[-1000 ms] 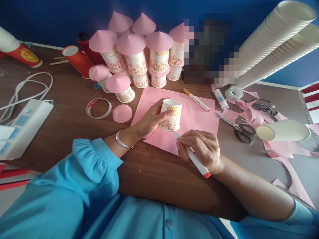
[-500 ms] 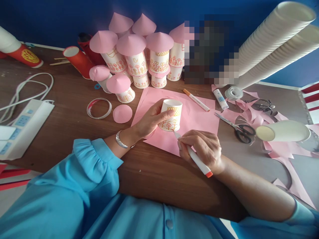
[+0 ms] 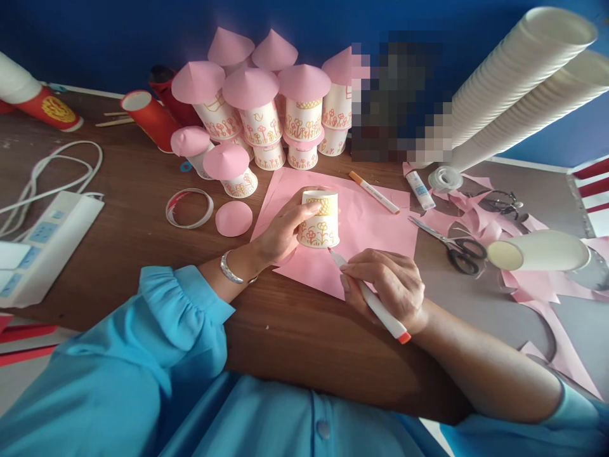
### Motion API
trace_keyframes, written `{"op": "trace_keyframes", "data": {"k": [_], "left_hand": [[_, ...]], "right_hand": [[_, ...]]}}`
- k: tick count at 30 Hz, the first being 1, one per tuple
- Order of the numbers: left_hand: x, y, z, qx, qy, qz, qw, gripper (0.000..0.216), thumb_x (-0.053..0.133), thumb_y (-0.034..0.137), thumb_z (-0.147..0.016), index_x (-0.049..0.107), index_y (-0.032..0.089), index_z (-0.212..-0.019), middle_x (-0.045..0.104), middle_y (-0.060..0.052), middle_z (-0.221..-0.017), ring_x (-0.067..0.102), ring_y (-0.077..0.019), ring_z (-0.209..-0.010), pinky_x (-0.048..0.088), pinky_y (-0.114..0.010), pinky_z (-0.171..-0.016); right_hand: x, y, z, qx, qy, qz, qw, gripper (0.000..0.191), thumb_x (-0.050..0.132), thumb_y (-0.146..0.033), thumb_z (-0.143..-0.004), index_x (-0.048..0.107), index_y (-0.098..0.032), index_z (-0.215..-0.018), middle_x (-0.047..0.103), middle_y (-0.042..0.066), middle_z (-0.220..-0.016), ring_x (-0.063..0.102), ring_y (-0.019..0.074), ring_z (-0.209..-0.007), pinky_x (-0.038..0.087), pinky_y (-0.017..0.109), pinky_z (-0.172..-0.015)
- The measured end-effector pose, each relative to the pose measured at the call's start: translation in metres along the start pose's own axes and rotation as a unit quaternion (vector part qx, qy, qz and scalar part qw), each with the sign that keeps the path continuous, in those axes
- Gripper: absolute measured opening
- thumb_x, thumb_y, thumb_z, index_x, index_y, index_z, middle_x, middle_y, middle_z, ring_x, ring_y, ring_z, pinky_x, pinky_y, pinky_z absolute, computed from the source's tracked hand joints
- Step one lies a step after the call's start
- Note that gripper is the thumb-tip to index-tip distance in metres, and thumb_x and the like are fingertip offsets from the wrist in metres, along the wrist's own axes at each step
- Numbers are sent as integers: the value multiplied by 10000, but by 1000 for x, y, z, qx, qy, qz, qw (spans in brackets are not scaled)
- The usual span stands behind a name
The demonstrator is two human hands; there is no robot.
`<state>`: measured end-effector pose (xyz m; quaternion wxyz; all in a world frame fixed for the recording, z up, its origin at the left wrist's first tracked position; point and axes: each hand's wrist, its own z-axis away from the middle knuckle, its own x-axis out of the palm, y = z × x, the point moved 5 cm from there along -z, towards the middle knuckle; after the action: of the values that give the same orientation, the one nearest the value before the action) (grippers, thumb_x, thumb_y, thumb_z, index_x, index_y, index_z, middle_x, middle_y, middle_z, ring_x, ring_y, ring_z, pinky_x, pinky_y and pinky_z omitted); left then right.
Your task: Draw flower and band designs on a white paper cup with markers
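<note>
A white paper cup (image 3: 320, 223) bears a yellow lattice patch and orange-red flowers. My left hand (image 3: 284, 228) wraps round it, thumb on its front; the other fingers are mostly hidden behind. In my right hand (image 3: 387, 285) is a white marker (image 3: 380, 311) with an orange-red end. Its tip points at the cup's lower edge; whether they touch I cannot tell. Beneath the cup lies a pink paper sheet (image 3: 375, 238), with a second marker (image 3: 373, 192), orange-capped, on its far part.
Decorated cups with pink cone roofs (image 3: 250, 89) stand at the back. Rightward are scissors (image 3: 459, 254), a glue stick (image 3: 421, 190), tape (image 3: 446, 178), pink scraps (image 3: 480, 219), a plain cup (image 3: 542, 249) and tall cup stacks (image 3: 518, 82). A power strip (image 3: 45, 244) lies left.
My left hand has turned the cup and shifted it slightly left, showing more of the lattice and flowers. The marker's tip now appears slightly apart from the cup; my right hand barely moved.
</note>
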<state>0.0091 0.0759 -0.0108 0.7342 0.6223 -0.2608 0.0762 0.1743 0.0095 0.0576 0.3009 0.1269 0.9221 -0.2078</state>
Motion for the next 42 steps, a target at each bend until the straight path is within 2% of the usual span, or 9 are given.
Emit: {"op": "trace_keyframes", "data": {"k": [19,26,32,38,42], "left_hand": [[1,0,1,-4,-12,-22,1000,497,740,521,-869,599,220,-1238,702,-83,-1162,683,-255,-1033,575,-373,-830],[1,-1,0,-3,-19,-19,1000,538,759,532,-857,588,214,-1256,688,-78,-1138,685,-244,-971,590,-373,-790],[1,0,0,8,-24,-18,1000,497,753,506,-862,603,210,-1232,694,-83,-1138,678,-257,-1025,580,-370,-819],[1,-1,0,1,-25,-13,1000,500,747,513,-868,594,220,-1243,678,-66,-1109,675,-234,-961,582,-361,-779],[-1,-1,0,5,-28,-14,999,474,733,506,-880,598,219,-1232,674,-67,-1123,673,-232,-985,578,-357,-800]], "right_hand": [[4,1,-1,-4,-11,4,1000,183,617,-44,-949,578,-218,-986,674,-26,-694,652,127,-566,530,239,-519],[4,1,0,10,-16,-15,1000,198,637,-31,-928,571,-211,-977,673,-25,-690,682,135,-579,539,240,-529],[3,2,0,7,-11,-8,1000,188,615,-44,-950,574,-222,-991,674,-31,-695,663,123,-570,530,236,-518],[3,1,0,6,-20,-8,1000,202,625,-21,-927,569,-210,-970,671,-28,-673,669,134,-560,517,243,-505],[2,2,0,8,-14,-14,1000,179,625,-32,-941,572,-200,-973,679,-8,-686,661,131,-553,514,244,-505]]}}
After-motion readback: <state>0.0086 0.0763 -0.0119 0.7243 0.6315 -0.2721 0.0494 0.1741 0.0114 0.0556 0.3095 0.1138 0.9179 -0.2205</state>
